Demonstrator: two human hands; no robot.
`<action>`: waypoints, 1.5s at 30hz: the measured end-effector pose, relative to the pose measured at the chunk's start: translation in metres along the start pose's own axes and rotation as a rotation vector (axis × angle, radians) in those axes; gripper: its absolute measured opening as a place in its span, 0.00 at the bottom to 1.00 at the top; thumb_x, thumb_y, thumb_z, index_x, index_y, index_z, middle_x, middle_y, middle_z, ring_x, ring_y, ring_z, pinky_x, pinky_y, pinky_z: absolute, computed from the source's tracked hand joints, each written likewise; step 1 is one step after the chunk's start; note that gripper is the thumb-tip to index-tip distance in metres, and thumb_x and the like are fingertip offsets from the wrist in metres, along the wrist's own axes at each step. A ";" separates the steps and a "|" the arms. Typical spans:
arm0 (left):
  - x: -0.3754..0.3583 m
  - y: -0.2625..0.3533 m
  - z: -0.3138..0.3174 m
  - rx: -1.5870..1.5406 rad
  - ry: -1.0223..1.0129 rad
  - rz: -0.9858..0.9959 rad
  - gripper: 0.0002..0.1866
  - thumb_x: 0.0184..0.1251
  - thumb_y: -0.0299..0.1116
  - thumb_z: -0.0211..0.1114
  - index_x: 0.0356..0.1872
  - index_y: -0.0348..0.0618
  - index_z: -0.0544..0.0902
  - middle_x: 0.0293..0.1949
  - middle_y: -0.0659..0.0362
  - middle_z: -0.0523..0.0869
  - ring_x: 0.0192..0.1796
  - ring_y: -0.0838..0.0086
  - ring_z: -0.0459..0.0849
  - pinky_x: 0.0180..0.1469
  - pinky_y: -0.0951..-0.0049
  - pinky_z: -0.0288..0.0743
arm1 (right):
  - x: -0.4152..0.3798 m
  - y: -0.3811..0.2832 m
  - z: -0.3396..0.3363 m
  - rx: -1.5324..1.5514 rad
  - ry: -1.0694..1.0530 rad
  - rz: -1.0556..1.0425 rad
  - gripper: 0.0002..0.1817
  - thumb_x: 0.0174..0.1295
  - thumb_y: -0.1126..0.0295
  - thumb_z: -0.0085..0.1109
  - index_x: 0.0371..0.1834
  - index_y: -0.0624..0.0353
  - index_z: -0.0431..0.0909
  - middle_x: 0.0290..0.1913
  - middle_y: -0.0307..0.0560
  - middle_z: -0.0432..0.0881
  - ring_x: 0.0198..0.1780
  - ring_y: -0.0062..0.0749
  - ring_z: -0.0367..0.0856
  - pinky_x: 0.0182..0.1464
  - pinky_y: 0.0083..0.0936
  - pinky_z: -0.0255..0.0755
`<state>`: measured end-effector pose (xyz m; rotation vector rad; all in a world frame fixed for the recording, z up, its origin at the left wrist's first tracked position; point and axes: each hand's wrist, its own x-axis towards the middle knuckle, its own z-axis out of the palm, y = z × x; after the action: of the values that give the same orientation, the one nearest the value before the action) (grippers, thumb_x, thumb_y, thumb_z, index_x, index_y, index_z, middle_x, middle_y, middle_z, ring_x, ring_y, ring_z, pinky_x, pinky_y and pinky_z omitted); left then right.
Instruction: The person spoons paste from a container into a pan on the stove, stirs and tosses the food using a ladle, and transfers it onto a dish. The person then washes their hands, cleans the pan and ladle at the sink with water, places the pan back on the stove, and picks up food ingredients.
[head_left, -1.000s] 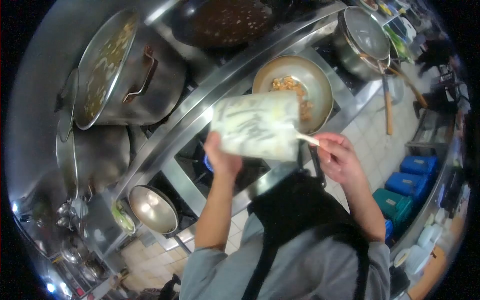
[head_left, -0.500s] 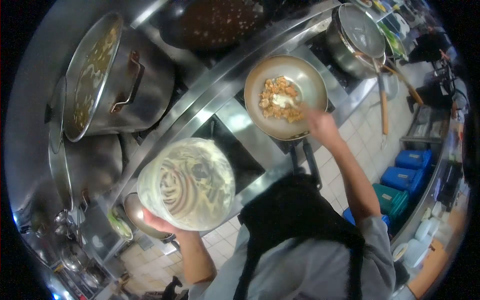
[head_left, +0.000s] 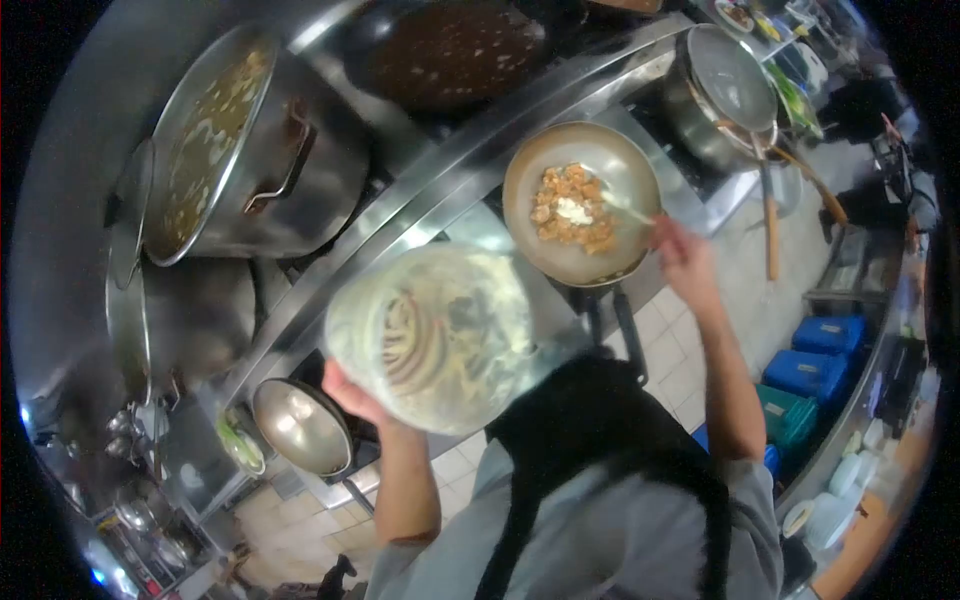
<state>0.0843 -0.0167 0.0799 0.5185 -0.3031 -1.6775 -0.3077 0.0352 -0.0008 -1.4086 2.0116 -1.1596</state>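
My left hand (head_left: 357, 396) is closed on the near edge of a translucent plastic tub (head_left: 440, 340), its inner walls smeared with a pale creamy substance. The tub is tilted, its inside facing me. My right hand (head_left: 685, 262) grips a spoon (head_left: 630, 208), slightly blurred, that reaches over the right side of a frying pan (head_left: 530, 175). Browned chopped pieces (head_left: 592, 236) lie in the middle of the pan, with a white creamy dollop (head_left: 573, 211) on top. Two dark handles (head_left: 628, 335) extend from below the pan toward my apron.
A large stockpot (head_left: 285, 190) of broth stands at left, with another pot (head_left: 200, 315) below it. An empty pan (head_left: 300, 425) sits at lower left. Saucepans with a strainer (head_left: 735, 75) stand at upper right. Blue bins (head_left: 805, 372) line the floor at right.
The tub has moved right, closer to the frying pan. My right hand has drawn back to the right from over the food, and the spoon now shows. The view has shifted slightly.
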 end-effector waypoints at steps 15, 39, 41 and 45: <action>0.013 -0.098 0.017 0.490 -0.261 -0.032 0.43 0.67 0.48 0.65 0.74 0.28 0.62 0.70 0.45 0.72 0.71 0.61 0.72 0.73 0.66 0.61 | -0.046 -0.084 0.003 -0.012 -0.387 -0.226 0.16 0.54 0.77 0.64 0.47 0.61 0.86 0.42 0.51 0.87 0.43 0.44 0.84 0.52 0.34 0.79; 0.001 -0.003 -0.044 0.153 0.222 0.102 0.37 0.66 0.53 0.44 0.68 0.33 0.69 0.64 0.46 0.77 0.66 0.52 0.76 0.69 0.51 0.69 | -0.007 -0.059 0.012 0.375 0.049 0.100 0.13 0.74 0.70 0.55 0.53 0.65 0.82 0.35 0.45 0.87 0.20 0.23 0.74 0.23 0.20 0.67; 0.001 -0.001 -0.041 0.152 0.179 0.063 0.38 0.67 0.57 0.44 0.70 0.37 0.69 0.66 0.47 0.76 0.68 0.52 0.75 0.69 0.47 0.69 | 0.000 0.023 0.033 -0.011 -0.051 -0.154 0.12 0.71 0.71 0.56 0.53 0.63 0.82 0.37 0.49 0.87 0.25 0.34 0.80 0.27 0.27 0.72; 0.003 -0.010 -0.021 0.080 0.204 0.011 0.38 0.68 0.57 0.44 0.71 0.38 0.68 0.67 0.47 0.74 0.68 0.52 0.74 0.69 0.47 0.69 | -0.010 0.016 0.033 -0.437 -0.237 -0.267 0.14 0.65 0.72 0.57 0.52 0.61 0.83 0.43 0.56 0.86 0.42 0.56 0.85 0.44 0.45 0.79</action>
<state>0.0859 -0.0161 0.0565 0.7402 -0.2242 -1.5919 -0.2885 0.0338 -0.0334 -1.9733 2.0237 -0.6216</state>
